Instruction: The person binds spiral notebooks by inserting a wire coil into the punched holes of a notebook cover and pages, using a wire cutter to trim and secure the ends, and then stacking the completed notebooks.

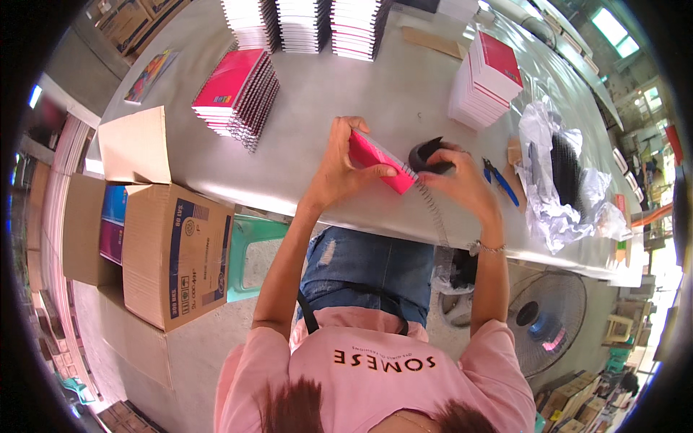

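My left hand (339, 169) is wrapped round a small notebook (375, 160) with a bright pink cover, its thumb lying on the cover. At the notebook's right end, my right hand (456, 180) pinches a thin spiral wire coil (431, 205). The coil meets the row of holes along the notebook's edge, and its loose length hangs down past the table's front edge. Just behind the right fingers is a black curved object (424, 153); whether the hand touches it I cannot tell. A pair of blue-handled pliers (503, 182) lies on the table to the right.
A spiral-bound pink notebook stack (234, 90) stands at left, with taller stacks (303, 25) behind. Unbound pink-topped booklets (485, 79) are at right, near crumpled paper (548, 180) holding black coils. An open cardboard box (170, 252) sits left, a fan (546, 321) right.
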A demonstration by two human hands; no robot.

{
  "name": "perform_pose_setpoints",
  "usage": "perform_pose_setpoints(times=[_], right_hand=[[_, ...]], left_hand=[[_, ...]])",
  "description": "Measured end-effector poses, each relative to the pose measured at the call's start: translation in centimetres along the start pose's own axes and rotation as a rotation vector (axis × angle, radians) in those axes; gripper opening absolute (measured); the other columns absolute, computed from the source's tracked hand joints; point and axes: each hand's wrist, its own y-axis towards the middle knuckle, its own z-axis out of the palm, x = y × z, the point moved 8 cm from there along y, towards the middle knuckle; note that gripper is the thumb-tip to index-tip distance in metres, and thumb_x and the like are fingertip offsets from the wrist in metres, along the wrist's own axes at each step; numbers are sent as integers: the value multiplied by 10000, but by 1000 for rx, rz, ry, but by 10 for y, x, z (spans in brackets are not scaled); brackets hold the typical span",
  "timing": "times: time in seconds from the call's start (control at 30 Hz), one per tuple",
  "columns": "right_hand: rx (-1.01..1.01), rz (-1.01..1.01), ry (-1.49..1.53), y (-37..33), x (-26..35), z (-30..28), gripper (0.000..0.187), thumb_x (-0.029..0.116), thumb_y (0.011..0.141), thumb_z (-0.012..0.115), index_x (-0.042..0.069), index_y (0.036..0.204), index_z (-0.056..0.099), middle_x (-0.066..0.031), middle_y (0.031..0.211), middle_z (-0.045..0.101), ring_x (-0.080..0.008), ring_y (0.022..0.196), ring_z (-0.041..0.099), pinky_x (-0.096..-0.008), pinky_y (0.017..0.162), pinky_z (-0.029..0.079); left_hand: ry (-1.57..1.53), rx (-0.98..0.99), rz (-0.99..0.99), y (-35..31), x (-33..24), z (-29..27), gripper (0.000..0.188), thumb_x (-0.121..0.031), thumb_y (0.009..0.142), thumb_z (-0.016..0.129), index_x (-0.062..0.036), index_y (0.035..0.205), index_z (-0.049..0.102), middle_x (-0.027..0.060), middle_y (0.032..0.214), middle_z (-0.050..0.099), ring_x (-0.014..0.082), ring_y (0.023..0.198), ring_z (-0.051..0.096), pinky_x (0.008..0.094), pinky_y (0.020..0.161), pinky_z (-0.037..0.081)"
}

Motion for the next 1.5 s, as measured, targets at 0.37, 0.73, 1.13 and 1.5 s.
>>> perform_pose_setpoints(times=[0.37, 0.73, 1.13, 1.5], right_hand=[[382, 130, 1174, -3, -7, 12, 343, 324, 844, 713, 24, 991, 635, -65, 1129, 620, -107, 967, 544, -264, 897, 411], [173, 312, 675, 4, -7, 14, 301, 344, 874, 690, 46, 840, 659, -43, 1085, 622, -74, 800, 480, -214, 743, 403], [143, 168, 557, 10, -12, 10, 293, 340, 860, 714, 48, 868, 694, -5, 989, 656, -100, 929, 552, -266, 877, 417], [-127, 191, 339, 12, -26, -42, 359, 403, 856, 706, 74, 991, 657, -49, 1043, 648, -177, 1021, 569, -320, 902, 407]], left_hand=[[-15, 8, -31, 3, -1, 0, 732, -231, 606, 920, -111, 1119, 412, 18, 1022, 437, 161, 971, 473, 315, 871, 424], [-11, 7, 7, 4, 2, 1, 716, -255, 600, 924, -110, 1084, 416, 15, 1001, 424, 153, 945, 461, 302, 855, 420], [-7, -1, 23, 6, 4, 3, 707, -238, 599, 926, -108, 1060, 406, 21, 1000, 420, 154, 943, 461, 298, 852, 419], [6, -55, -44, 4, 2, 3, 709, -242, 615, 916, -71, 1093, 422, 53, 1024, 430, 189, 986, 475, 328, 876, 427]])
